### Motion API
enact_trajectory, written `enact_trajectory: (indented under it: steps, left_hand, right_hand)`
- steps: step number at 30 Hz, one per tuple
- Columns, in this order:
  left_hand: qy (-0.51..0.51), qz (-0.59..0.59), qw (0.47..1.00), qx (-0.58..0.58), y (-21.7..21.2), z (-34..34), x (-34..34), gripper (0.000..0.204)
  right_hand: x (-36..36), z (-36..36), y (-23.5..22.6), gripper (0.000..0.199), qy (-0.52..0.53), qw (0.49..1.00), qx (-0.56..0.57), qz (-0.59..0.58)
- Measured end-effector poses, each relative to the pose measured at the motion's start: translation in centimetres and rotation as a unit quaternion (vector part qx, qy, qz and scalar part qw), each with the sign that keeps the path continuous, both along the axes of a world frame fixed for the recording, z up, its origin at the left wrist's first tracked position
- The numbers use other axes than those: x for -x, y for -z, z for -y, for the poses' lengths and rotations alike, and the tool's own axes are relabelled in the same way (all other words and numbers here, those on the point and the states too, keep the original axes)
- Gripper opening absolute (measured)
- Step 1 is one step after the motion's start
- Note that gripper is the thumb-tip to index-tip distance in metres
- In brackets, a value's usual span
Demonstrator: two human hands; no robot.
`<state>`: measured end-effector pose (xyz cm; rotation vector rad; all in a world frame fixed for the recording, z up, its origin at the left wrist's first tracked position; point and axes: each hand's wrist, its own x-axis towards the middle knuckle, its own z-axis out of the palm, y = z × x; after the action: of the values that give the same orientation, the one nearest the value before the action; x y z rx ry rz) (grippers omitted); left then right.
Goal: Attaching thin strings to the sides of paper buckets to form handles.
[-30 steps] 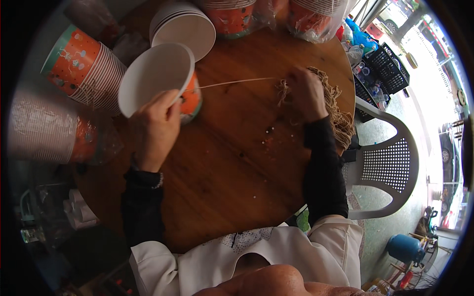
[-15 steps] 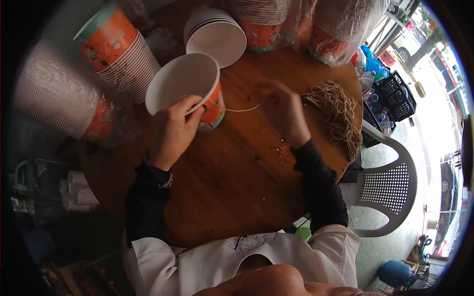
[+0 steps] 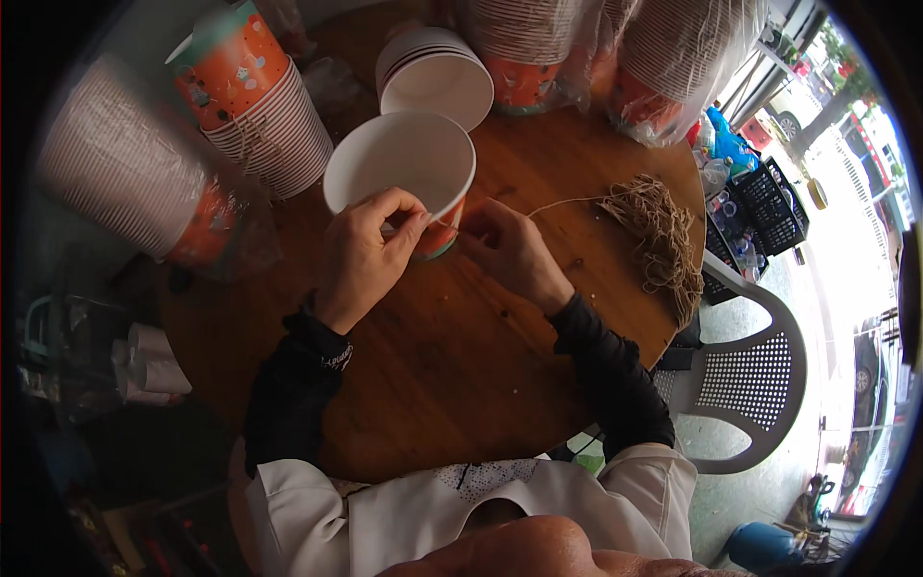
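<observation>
A large white-lined paper bucket (image 3: 399, 159) with an orange and green outside stands tilted in front of me on the table. My left hand (image 3: 373, 255) is closed on its near rim, thumb and fingers pinched together there. Close against the bucket's right side, my right hand (image 3: 514, 252) pinches a thin tan string (image 3: 562, 203). That string runs from the right hand to a tangled bundle of string (image 3: 656, 236) at the table's right. A short piece of it shows between both hands; its end at the bucket is hidden by my fingers.
Behind the bucket lie several nested white buckets (image 3: 447, 87). Tall stacks of orange buckets stand at left (image 3: 255, 101) and far right in plastic (image 3: 673, 58). The round wooden table (image 3: 452, 365) has a grey plastic chair (image 3: 745, 375) and black crates (image 3: 769, 207) on its right.
My right hand has come left and down to the bucket, drawing the string along. The bucket and left hand have shifted slightly right in view.
</observation>
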<state>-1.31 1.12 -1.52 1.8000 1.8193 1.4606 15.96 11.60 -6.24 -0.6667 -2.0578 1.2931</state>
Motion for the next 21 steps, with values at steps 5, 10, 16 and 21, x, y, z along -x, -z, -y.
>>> enact_trajectory:
  steps: [5, 10, 16, 21]
  left_hand:
    - [0.001, -0.012, 0.995, -0.101, 0.3, -0.6, 1.0, 0.009]
    - [0.083, 0.176, 0.973, -0.121, -0.8, -1.7, -0.6, 0.01]
    - [0.124, 0.191, 0.972, -0.063, -1.3, -2.8, -1.9, 0.02]
    - [0.152, 0.223, 0.962, -0.038, -0.3, -3.0, -1.4, 0.02]
  right_hand:
    - [-3.1, -1.7, -1.2, 0.014, 0.019, 0.999, 0.033, -0.021]
    - [-4.4, -1.3, -3.7, 0.009, 0.106, 0.989, -0.091, -0.044]
    - [-2.5, 0.1, -7.3, 0.017, 0.073, 0.92, -0.375, -0.082]
    - [-1.5, -1.3, -8.3, 0.017, 0.01, 0.905, -0.421, -0.07]
